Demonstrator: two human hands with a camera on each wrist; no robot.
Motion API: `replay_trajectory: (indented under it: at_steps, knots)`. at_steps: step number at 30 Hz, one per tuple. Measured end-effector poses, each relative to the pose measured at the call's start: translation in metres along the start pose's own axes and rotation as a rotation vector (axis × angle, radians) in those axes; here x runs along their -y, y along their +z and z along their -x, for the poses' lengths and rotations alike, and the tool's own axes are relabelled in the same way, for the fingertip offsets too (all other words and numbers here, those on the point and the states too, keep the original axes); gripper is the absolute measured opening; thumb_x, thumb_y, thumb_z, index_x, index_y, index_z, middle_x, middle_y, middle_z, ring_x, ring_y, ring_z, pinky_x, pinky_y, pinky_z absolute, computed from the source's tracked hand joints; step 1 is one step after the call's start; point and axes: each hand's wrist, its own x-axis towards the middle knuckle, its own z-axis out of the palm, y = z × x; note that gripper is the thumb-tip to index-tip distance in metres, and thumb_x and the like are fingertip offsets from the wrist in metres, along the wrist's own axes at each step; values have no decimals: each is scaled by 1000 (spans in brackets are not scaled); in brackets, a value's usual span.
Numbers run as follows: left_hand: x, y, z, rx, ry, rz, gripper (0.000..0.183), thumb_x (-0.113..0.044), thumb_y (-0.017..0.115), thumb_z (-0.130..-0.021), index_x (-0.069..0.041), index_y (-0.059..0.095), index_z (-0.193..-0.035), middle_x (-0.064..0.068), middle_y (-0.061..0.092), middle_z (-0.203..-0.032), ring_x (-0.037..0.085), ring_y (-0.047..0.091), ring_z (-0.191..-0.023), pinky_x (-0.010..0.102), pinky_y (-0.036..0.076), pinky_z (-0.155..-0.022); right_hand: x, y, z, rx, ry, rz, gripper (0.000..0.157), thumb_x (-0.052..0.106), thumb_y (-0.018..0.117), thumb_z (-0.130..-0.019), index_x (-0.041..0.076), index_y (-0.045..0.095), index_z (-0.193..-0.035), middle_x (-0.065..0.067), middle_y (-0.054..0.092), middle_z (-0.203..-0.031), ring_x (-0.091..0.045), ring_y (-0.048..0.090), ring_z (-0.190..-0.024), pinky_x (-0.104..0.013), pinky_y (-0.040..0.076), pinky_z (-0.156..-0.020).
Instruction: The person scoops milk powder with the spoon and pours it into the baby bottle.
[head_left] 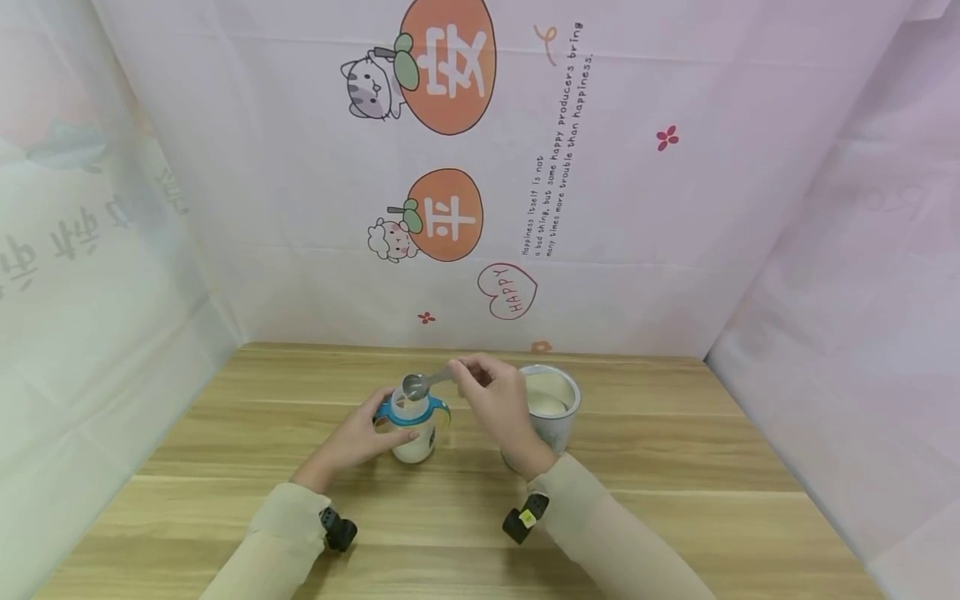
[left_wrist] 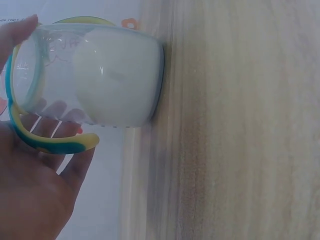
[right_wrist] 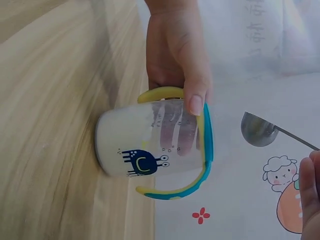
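Note:
A clear baby bottle (head_left: pixel 414 447) with a blue and yellow two-handled collar stands upright on the table, partly filled with whitish contents. My left hand (head_left: pixel 357 440) grips it from the left, thumb in front and fingers behind, as the left wrist view of the bottle (left_wrist: pixel 115 75) also shows. In my right hand (head_left: pixel 501 406) a metal measuring spoon (head_left: pixel 417 386) is pinched by its handle. The spoon's bowl is over the bottle's open mouth; in the right wrist view the spoon (right_wrist: pixel 259 130) is apart from the rim. Whether powder lies in the bowl, I cannot tell.
Right of the bottle, partly behind my right hand, stands an open can (head_left: pixel 567 417) with pale cream powder inside. The wooden table (head_left: pixel 675 467) ends at a printed cloth backdrop (head_left: pixel 622 275). Cloth walls stand at both sides.

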Motion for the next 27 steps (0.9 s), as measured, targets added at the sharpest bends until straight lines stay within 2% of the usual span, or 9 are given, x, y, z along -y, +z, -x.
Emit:
replay_trajectory:
  at_steps: [5, 11, 15, 19, 23, 27]
  knots:
    - [0, -2, 0, -6, 0, -16, 85, -44, 80, -85, -20, 36, -153, 11, 47, -148, 37, 40, -139, 65, 29, -110, 3, -3, -4, 2, 47, -37, 21, 28, 66, -99, 9, 76, -95, 4, 63, -67, -14, 59, -58, -24, 42, -46]
    - [-6, -5, 1, 2, 16, 44, 83, -42, 78, -87, -20, 34, -155, 15, 37, -156, 41, 32, -143, 66, 24, -111, 7, -7, -6, 11, 63, -51, 22, 29, 67, -99, 10, 76, -95, -1, 65, -68, -16, 59, -59, -23, 41, -46]
    - [-12, -7, 1, -1, 56, 65, 84, -40, 77, -89, -13, 33, -155, 14, 34, -158, 38, 28, -146, 60, 22, -115, 9, -13, -6, 8, 82, -67, 23, 32, 66, -99, 11, 76, -94, -4, 65, -69, -19, 57, -57, -23, 37, -44]
    - [-19, -8, 1, -20, 94, 35, 84, -40, 77, -89, -10, 34, -154, 12, 37, -157, 32, 30, -145, 53, 22, -117, 10, -21, -7, 7, 105, -80, 24, 34, 66, -99, 12, 75, -94, -10, 65, -71, -20, 54, -57, -23, 33, -44]
    - [-24, -9, 1, -34, 95, 1, 83, -44, 77, -88, -15, 35, -154, 10, 36, -158, 35, 29, -145, 56, 24, -116, 11, -31, -7, -4, 101, -53, 20, 26, 67, -99, 8, 75, -95, -16, 65, -72, -17, 55, -58, -20, 34, -45]
    - [-28, -10, 0, -45, 101, -5, 81, -44, 77, -88, -21, 35, -154, 9, 33, -159, 39, 27, -146, 61, 24, -114, 26, -43, -8, -18, 72, -7, 15, 12, 67, -98, -1, 74, -95, -16, 65, -69, -15, 56, -58, -18, 37, -48]
